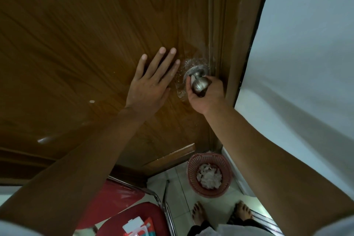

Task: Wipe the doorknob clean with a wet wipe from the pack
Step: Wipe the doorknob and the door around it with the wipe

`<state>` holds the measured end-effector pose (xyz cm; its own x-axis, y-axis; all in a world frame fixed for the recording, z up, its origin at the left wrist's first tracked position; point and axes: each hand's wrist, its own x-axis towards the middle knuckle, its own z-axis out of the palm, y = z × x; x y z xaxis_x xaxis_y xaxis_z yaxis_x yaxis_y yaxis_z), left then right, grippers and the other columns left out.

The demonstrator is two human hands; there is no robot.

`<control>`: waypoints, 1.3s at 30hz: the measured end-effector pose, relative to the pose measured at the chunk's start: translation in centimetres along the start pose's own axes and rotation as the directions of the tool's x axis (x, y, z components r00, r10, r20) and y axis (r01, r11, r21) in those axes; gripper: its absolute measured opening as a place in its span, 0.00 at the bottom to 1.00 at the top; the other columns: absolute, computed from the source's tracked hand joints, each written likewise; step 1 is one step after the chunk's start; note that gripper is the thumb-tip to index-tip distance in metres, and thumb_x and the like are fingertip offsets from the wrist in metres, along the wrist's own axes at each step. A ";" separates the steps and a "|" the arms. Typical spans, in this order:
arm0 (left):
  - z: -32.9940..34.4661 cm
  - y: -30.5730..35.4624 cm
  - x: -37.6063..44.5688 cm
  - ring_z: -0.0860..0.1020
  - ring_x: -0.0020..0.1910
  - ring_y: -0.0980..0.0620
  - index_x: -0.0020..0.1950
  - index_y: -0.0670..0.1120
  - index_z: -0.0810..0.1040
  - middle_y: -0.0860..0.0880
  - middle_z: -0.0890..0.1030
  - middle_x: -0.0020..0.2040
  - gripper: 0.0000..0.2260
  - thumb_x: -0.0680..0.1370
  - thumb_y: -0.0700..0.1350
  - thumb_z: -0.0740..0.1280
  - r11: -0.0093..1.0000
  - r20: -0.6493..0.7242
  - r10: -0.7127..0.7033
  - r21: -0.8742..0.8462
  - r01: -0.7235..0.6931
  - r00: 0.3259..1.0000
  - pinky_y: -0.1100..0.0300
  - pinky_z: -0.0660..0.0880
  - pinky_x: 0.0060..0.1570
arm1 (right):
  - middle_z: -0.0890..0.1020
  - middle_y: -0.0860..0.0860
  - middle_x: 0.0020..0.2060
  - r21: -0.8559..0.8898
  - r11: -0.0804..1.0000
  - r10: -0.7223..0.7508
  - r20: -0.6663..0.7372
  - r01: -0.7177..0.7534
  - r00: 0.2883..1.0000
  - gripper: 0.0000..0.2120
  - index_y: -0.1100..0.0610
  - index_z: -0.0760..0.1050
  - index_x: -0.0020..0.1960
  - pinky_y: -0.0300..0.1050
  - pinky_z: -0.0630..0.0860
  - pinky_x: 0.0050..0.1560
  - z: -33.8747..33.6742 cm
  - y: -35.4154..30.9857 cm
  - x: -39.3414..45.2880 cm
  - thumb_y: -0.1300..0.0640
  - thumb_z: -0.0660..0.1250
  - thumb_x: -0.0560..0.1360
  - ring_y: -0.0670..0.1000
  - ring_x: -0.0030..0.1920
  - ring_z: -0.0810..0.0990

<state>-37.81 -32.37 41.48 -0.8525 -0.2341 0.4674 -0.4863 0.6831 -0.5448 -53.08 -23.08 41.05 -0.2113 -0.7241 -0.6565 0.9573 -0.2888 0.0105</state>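
I see my right hand wrapped around the round brushed-metal doorknob, fingers curled behind it and a white wet wipe pinched against the knob's neck under the thumb side. That grip is clamped on knob and wipe together. The doorknob juts straight out from the brown wood-grain door, its long axis running from the round metal base plate on the door toward me, ball end nearest the camera. The door's surface around the plate looks wet, with streaks and droplets.

Just left of that grip, my left hand lies flat on the door, fingers straight and spread, holding nothing.

Well below the grip, on the tiled floor, stands a red plastic mesh basket with crumpled white wipes in it. Lower left of it, a red-and-white wet wipe pack with its flap up rests on a red cushioned metal-frame chair. My bare feet are on the floor below the basket. A white wall lies right of the grip.
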 end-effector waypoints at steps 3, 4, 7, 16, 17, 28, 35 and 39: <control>0.1 0.0 0.0 0.42 0.82 0.46 0.83 0.47 0.52 0.46 0.50 0.83 0.37 0.78 0.48 0.67 1.000 0.000 0.004 0.001 -0.004 1.000 0.43 0.37 0.78 | 0.77 0.62 0.54 -0.092 0.995 -0.043 -0.021 0.041 0.999 0.11 0.59 0.75 0.58 0.49 0.84 0.43 0.4 0.2 0.0 0.57 0.65 0.77 0.61 0.51 0.80; 0.1 0.0 0.0 0.41 0.82 0.46 0.83 0.47 0.52 0.46 0.49 0.83 0.37 0.78 0.48 0.68 1.000 -0.001 0.003 0.002 -0.003 1.000 0.43 0.37 0.78 | 0.76 0.61 0.55 -0.133 0.989 -0.069 -0.034 0.063 0.997 0.11 0.57 0.74 0.59 0.49 0.84 0.45 0.6 0.3 0.1 0.57 0.66 0.77 0.60 0.51 0.79; 0.0 -0.1 0.0 0.41 0.82 0.46 0.83 0.47 0.51 0.46 0.49 0.83 0.38 0.78 0.48 0.68 1.000 0.003 0.002 0.004 -0.002 1.000 0.44 0.36 0.78 | 0.76 0.59 0.53 -0.301 0.939 -0.201 -0.090 0.165 0.975 0.09 0.53 0.75 0.54 0.48 0.83 0.49 0.7 0.8 0.2 0.57 0.69 0.74 0.56 0.49 0.78; 0.0 -0.1 0.1 0.42 0.82 0.46 0.83 0.47 0.52 0.46 0.50 0.83 0.38 0.78 0.48 0.68 1.000 -0.004 0.006 -0.004 -0.006 1.000 0.44 0.35 0.78 | 0.78 0.49 0.50 -0.590 0.744 -0.416 -0.042 0.313 0.909 0.10 0.51 0.78 0.54 0.49 0.81 0.50 -0.2 1.2 0.4 0.55 0.71 0.73 0.51 0.50 0.79; 0.0 -0.1 0.1 0.42 0.82 0.46 0.83 0.47 0.52 0.46 0.50 0.83 0.38 0.77 0.48 0.69 1.000 -0.002 0.005 -0.004 -0.005 1.000 0.44 0.35 0.78 | 0.77 0.52 0.53 -0.487 0.844 -0.300 -0.076 0.227 0.951 0.13 0.51 0.76 0.57 0.48 0.81 0.51 0.0 1.0 0.3 0.55 0.71 0.73 0.54 0.52 0.78; -0.9 0.2 0.2 0.46 0.81 0.43 0.82 0.45 0.54 0.43 0.50 0.83 0.35 0.79 0.47 0.67 1.000 0.025 0.020 0.020 -0.020 1.000 0.42 0.34 0.76 | 0.82 0.41 0.43 -0.797 0.286 -0.676 0.226 0.532 0.702 0.05 0.46 0.80 0.46 0.41 0.78 0.42 -1.0 1.8 -0.2 0.56 0.70 0.74 0.43 0.45 0.80; -1.8 -0.3 1.2 0.49 0.82 0.42 0.82 0.43 0.54 0.42 0.51 0.83 0.31 0.82 0.46 0.61 0.996 0.022 0.078 0.034 -0.079 0.997 0.41 0.34 0.76 | 0.81 0.52 0.56 -0.679 0.641 -0.503 -0.019 0.358 0.864 0.15 0.55 0.76 0.63 0.48 0.81 0.49 -0.1 0.7 0.0 0.54 0.68 0.77 0.55 0.57 0.81; -2.0 -0.3 2.5 0.50 0.82 0.42 0.82 0.43 0.54 0.42 0.52 0.83 0.29 0.83 0.46 0.60 0.991 -0.014 0.128 0.046 -0.127 0.992 0.40 0.36 0.77 | 0.82 0.43 0.46 -0.766 0.298 -0.717 0.215 0.570 0.663 0.06 0.49 0.81 0.50 0.34 0.77 0.40 -0.7 1.7 -0.2 0.58 0.72 0.74 0.44 0.48 0.81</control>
<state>-39.37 -31.76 44.20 -0.9049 -0.1348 0.4038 -0.3823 0.6746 -0.6315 -51.26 -22.98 40.72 -0.8690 -0.4075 -0.2806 0.3155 -0.0196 -0.9487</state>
